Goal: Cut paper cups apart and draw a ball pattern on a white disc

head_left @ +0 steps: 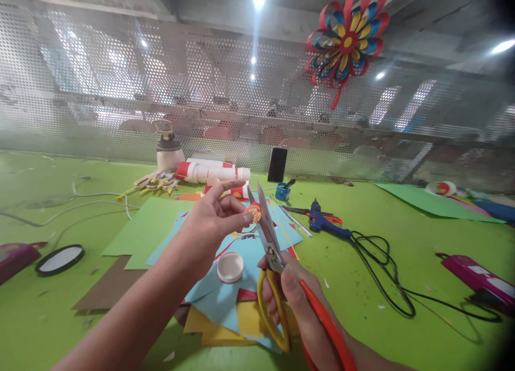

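Pinching a small red paper piece [254, 212], the left hand [215, 218] meets the scissors [270, 253]. The right hand [295, 301] grips their handles, blades slightly apart.

Centre of frame: left hand [209, 221] left of the scissors [269, 247], right hand [298, 301] below them.
Under the hands: paper sheets [161, 226] on the bench [402, 264], cap [230, 267] on them.
Right: glue gun [324, 221].
Upper right: paper flower [346, 38].
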{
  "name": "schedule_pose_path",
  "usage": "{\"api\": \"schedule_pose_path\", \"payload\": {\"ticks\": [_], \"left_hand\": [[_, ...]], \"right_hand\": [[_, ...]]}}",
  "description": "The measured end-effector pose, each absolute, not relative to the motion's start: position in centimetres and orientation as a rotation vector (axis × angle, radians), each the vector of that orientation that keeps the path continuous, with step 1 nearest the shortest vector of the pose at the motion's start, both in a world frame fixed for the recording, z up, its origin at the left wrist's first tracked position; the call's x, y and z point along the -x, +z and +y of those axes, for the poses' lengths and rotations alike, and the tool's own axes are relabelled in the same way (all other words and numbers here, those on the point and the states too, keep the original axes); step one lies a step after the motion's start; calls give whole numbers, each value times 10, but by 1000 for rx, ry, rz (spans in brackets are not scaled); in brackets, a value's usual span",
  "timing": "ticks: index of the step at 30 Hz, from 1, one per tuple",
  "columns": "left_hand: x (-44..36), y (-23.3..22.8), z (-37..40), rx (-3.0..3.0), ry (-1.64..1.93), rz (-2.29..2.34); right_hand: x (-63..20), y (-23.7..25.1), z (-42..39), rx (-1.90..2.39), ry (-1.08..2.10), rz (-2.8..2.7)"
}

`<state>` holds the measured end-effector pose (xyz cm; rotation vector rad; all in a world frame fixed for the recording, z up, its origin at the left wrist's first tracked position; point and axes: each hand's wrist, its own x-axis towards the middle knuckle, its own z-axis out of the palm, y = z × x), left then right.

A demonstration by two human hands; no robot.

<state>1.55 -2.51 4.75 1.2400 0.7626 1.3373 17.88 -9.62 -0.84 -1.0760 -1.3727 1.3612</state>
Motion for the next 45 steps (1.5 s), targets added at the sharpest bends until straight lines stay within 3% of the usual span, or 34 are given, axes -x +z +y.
{"api": "schedule_pose_path", "payload": {"ticks": [45], "left_hand": [[-18, 50, -28, -1181, 1345, 740]], "right_hand": [[-182, -22, -90, 921, 1308, -1449]]}}
